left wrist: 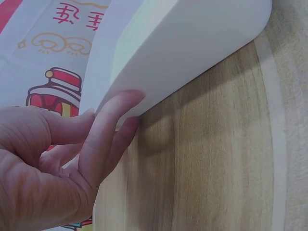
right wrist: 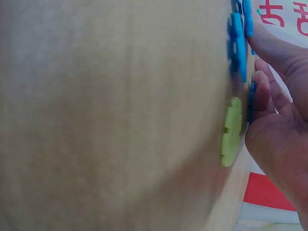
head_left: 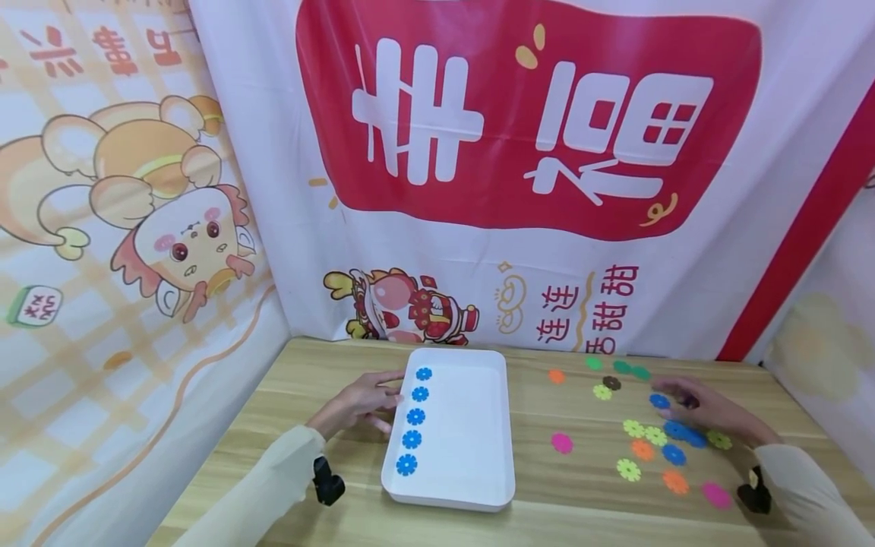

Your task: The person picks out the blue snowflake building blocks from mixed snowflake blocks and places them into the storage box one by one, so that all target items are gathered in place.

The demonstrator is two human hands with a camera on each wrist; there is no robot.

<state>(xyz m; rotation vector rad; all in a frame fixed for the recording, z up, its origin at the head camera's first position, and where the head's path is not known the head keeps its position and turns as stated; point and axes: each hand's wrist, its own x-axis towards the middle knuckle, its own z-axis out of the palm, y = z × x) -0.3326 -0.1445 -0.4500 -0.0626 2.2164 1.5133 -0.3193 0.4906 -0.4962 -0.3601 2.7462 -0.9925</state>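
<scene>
A white tray [head_left: 465, 425] lies on the table with several blue flower-shaped discs [head_left: 415, 416] in a column along its left side. My left hand [head_left: 365, 399] is at the tray's left wall; in the left wrist view its fingers [left wrist: 108, 127] touch the outer wall, the thumb beside the rim. On the right, my right hand [head_left: 693, 406] pinches a blue flower-shaped disc [head_left: 659, 400] between thumb and finger. More blue discs [head_left: 674, 454] lie just below that hand. In the right wrist view the thumb tip meets a blue edge, and the other fingers curl behind.
Loose discs lie right of the tray: yellow-green [head_left: 629, 469], orange [head_left: 675, 481], pink [head_left: 563, 443], brown [head_left: 611, 383] and green [head_left: 594, 363]. A printed cloth [head_left: 478, 289] hangs behind the wooden table [head_left: 547, 501], another at the left.
</scene>
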